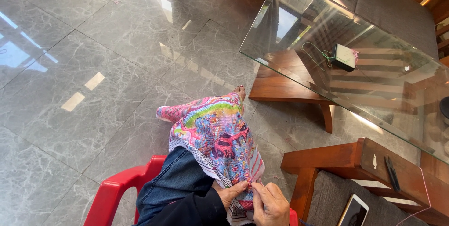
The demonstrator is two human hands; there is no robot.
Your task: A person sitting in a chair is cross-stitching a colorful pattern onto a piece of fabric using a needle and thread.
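Needlework fills the lower middle of the view: a cross-stitch cloth (217,135) draped over the person's knee, its woven mesh packed with tiny stitches in pink, blue, green, yellow and dark maroon, with a bare white border along the lower edge. The fabric hangs soft and slightly rumpled, one end rolled into a tube near the foot. Left hand (230,192) pinches the cloth's lower edge from beneath, fingers closed on it. Right hand (270,203) presses against the same spot, its fingertips drawn together; whether they pinch a needle or only the cloth I cannot tell. Under the cloth sits a leg in blue denim, on a glossy red plastic chair (117,191). Polished grey marble floor (84,67) spreads around. To the right stands a glass-topped wooden surface (299,34).
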